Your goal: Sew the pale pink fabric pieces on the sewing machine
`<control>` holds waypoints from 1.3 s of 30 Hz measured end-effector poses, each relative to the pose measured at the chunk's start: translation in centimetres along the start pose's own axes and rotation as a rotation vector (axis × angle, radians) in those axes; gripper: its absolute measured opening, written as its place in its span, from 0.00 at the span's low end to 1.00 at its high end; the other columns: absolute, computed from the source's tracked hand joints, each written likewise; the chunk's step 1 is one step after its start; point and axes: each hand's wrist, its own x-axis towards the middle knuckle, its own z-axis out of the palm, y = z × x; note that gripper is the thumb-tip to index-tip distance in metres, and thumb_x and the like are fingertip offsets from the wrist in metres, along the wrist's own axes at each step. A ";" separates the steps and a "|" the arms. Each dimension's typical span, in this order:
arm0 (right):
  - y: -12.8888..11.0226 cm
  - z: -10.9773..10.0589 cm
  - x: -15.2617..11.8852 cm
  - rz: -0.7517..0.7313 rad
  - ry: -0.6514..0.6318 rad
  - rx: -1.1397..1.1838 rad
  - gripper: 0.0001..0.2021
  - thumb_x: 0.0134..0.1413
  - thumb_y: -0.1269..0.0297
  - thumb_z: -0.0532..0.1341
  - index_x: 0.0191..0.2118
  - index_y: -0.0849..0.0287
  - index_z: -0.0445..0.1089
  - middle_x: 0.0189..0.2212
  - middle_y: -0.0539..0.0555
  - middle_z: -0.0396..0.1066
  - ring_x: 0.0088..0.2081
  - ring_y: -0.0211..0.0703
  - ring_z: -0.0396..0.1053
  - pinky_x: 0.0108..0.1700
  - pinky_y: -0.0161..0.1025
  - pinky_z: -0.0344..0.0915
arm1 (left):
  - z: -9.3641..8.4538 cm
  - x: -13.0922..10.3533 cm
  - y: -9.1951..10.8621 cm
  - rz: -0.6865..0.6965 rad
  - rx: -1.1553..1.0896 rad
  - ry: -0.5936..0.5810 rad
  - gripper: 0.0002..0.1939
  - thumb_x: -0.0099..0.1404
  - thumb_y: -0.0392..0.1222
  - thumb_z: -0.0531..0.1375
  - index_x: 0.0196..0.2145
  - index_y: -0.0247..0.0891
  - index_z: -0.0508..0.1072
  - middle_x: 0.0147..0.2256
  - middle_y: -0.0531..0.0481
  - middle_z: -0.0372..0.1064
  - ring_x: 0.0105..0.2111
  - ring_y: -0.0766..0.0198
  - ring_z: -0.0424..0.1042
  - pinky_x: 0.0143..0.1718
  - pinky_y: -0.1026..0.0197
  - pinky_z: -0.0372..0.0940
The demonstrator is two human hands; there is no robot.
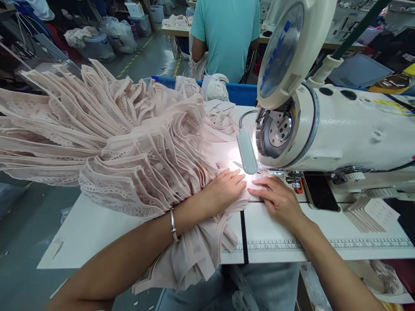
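Note:
A big bundle of pale pink lace-trimmed fabric pieces (139, 160) covers the left of the white sewing table (97, 229), some hanging over its front edge. My left hand (227, 190) lies palm down on fabric beside the machine's needle area, fingers spread and pointing right. My right hand (275, 196) rests opposite it, fingers extended left onto the lit pale fabric. Between the hands is a narrow gap. The white sewing machine (353, 125) stands at the right, a small lamp (247, 151) hanging before its head. The needle itself is hidden.
A black phone (320, 192) lies under the machine arm, with a stack of beige cards (365, 214) farther right. A ruler strip (275, 246) runs along the front edge. A person in a teal shirt (228, 39) sits ahead, beyond a blue-edged trough (241, 93).

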 end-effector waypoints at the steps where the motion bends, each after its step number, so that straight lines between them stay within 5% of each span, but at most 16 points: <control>1: 0.1 0.1 -0.1 0.000 0.000 -0.022 0.20 0.58 0.80 0.54 0.41 0.53 0.80 0.42 0.53 0.78 0.45 0.43 0.72 0.44 0.39 0.71 | 0.0 0.0 0.0 -0.019 -0.008 -0.013 0.08 0.74 0.32 0.53 0.46 0.32 0.71 0.51 0.41 0.71 0.57 0.56 0.67 0.61 0.52 0.60; 18: 0.3 1.0 -0.6 0.054 -0.026 -0.111 0.23 0.55 0.84 0.53 0.48 0.56 0.77 0.48 0.52 0.79 0.49 0.44 0.74 0.54 0.44 0.70 | -0.3 0.8 0.2 -0.110 -0.027 0.036 0.07 0.75 0.34 0.53 0.45 0.35 0.71 0.47 0.46 0.71 0.56 0.57 0.65 0.61 0.52 0.58; 26: 0.4 1.7 -0.8 0.189 -0.133 -0.177 0.26 0.57 0.83 0.51 0.53 0.53 0.75 0.54 0.51 0.76 0.53 0.47 0.73 0.59 0.48 0.67 | 0.8 0.6 0.1 -0.043 0.148 0.166 0.14 0.74 0.30 0.51 0.31 0.36 0.69 0.32 0.48 0.67 0.37 0.59 0.66 0.39 0.58 0.60; 30: 0.4 1.9 -0.7 0.246 -0.209 -0.197 0.27 0.59 0.81 0.50 0.56 0.52 0.74 0.56 0.53 0.74 0.54 0.49 0.72 0.59 0.50 0.67 | 1.0 0.6 0.3 0.067 0.110 0.104 0.13 0.74 0.32 0.52 0.30 0.37 0.69 0.31 0.49 0.66 0.34 0.60 0.66 0.35 0.59 0.58; 34: 0.5 2.2 -0.7 0.240 -0.248 -0.266 0.28 0.59 0.80 0.48 0.59 0.53 0.71 0.57 0.56 0.73 0.52 0.50 0.73 0.55 0.51 0.69 | 0.6 0.8 0.6 0.025 0.059 0.023 0.10 0.74 0.37 0.55 0.33 0.37 0.70 0.32 0.49 0.68 0.35 0.60 0.68 0.37 0.59 0.60; 39: 0.8 2.3 -0.8 0.129 -0.242 -0.295 0.30 0.57 0.83 0.45 0.60 0.59 0.69 0.54 0.59 0.74 0.51 0.49 0.72 0.54 0.50 0.67 | 0.2 0.8 0.8 -0.019 0.035 -0.054 0.09 0.72 0.31 0.54 0.33 0.37 0.69 0.32 0.50 0.68 0.34 0.60 0.69 0.35 0.60 0.61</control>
